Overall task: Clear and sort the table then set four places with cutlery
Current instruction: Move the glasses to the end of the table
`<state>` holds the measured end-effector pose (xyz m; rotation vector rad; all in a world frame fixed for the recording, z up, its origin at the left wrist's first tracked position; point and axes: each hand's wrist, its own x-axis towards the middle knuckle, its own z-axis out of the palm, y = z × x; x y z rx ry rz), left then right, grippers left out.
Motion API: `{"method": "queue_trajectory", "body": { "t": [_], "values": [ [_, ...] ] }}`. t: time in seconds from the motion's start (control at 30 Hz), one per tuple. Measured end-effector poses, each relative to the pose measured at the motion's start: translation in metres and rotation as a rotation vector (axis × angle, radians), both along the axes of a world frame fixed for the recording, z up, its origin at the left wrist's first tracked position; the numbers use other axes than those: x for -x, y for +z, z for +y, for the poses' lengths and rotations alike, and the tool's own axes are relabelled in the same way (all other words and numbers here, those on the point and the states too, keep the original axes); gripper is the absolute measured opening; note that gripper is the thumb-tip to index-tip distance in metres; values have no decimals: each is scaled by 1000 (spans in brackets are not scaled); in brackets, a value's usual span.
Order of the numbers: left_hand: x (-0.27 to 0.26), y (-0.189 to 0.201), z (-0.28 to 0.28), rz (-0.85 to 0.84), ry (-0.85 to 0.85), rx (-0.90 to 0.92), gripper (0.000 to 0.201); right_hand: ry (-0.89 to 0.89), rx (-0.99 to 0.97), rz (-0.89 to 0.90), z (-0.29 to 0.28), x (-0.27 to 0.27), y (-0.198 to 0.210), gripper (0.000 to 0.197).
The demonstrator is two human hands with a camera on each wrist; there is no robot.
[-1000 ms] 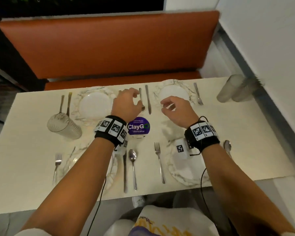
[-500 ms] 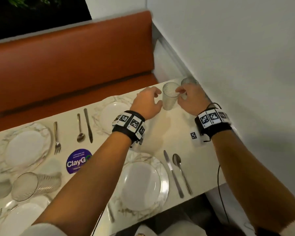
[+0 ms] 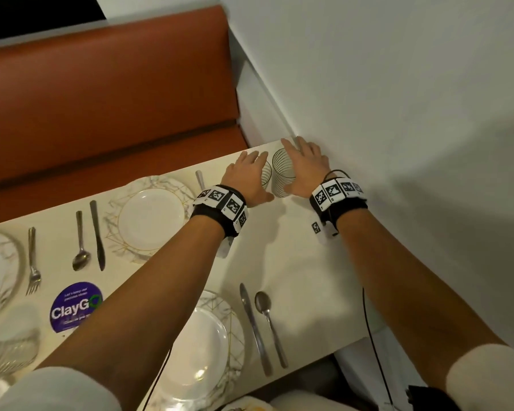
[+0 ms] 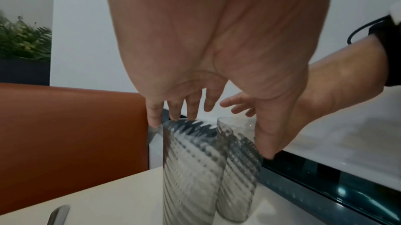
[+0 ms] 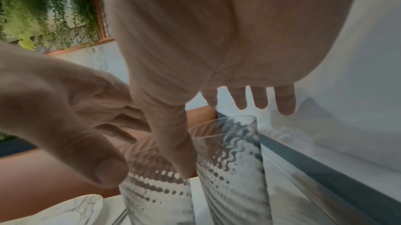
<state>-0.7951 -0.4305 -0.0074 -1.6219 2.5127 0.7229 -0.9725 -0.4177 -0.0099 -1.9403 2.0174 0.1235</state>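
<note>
- Since a moment ago we have let go of both ribbed glasses; our left hand and right hand hover, fingers spread.
- Glasses stand upright, touching, at the table's far corner beside the wall.

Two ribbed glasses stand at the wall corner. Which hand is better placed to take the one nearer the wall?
Probably the right hand: it hovers open over the wall-side glass. The left hand hovers over the other glass.

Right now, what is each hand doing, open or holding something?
Left hand: open, fingers spread over the left ribbed glass.
Right hand: open over the right ribbed glass.
</note>
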Motion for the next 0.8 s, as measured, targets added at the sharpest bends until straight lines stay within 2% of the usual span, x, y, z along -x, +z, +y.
{"method": "queue_trajectory", "body": {
  "t": [0.2,0.27,0.4,0.57,0.8],
  "values": [
    [-5,-10,4,126,59,38,90,-37,50,-88,0,-1,-8,99],
    [-9,-8,6,158,78,42,90,-60,62,-119,1,-5,-8,94],
    [-22,-3,14,175,132,29,96,-115,71,-163,8,-13,-6,96],
    [-72,3,38,240,290,87,96,-142,119,-241,30,-41,4,98],
    [-170,15,84,283,495,13,88,-85,66,-314,68,-117,6,98]
  ]
}}
